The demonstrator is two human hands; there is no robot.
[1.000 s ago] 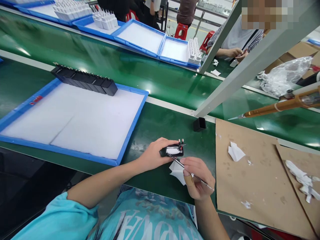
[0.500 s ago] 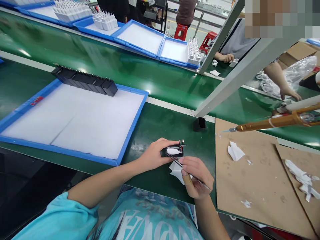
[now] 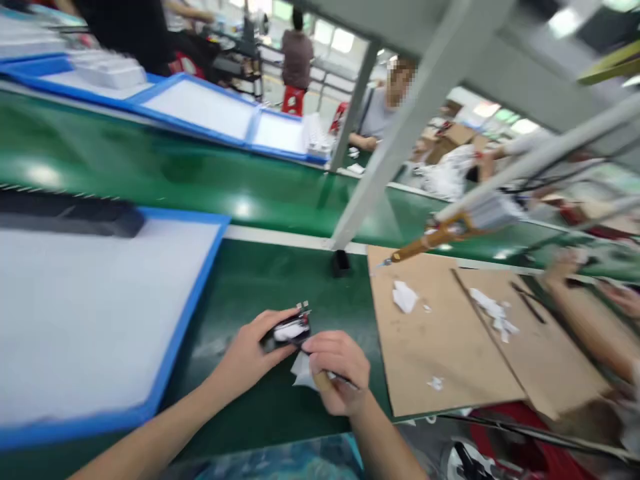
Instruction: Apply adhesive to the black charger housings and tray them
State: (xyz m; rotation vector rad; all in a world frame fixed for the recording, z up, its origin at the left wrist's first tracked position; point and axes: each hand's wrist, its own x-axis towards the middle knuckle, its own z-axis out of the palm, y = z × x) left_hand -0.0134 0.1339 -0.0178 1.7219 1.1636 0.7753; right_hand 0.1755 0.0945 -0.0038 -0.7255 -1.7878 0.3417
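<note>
Brown cardboard sheet (image 3: 450,353), one, flat on the green table (image 3: 240,267), a second brown sheet (image 3: 540,360) adjoining its right side. Left of the cardboard sheet: black casing (image 3: 266,341), one, raised above the table, a white block (image 3: 291,331) set in its open face and two short metal prongs (image 3: 303,307) at its far end. Left hand (image 3: 245,347), also left of the cardboard sheet, its fingers closed about the casing from the near and outer sides. Right hand (image 3: 340,370), between the casing and the cardboard sheet, its fingers pinching a slim tool (image 3: 345,381), dark, slanted toward the casing (blur hides whether the tip touches the white block). Paper scrap (image 3: 303,371), white, left of the cardboard sheet, partly behind the right hand. Black cup (image 3: 341,264), small, open, just beside the cardboard sheet's far left corner. Dispenser (image 3: 420,245), amber, pale blue tip pointing down to that same corner. Folded paper (image 3: 404,297), white, on the cardboard sheet toward its far edge; small white flakes (image 3: 437,383) on its near part. Blue-rimmed tray (image 3: 193,300), well left of the cardboard sheet, bearing a row of black blocks (image 3: 115,217). Co-worker's forearm (image 3: 590,327), blurred, right of both sheets.
</note>
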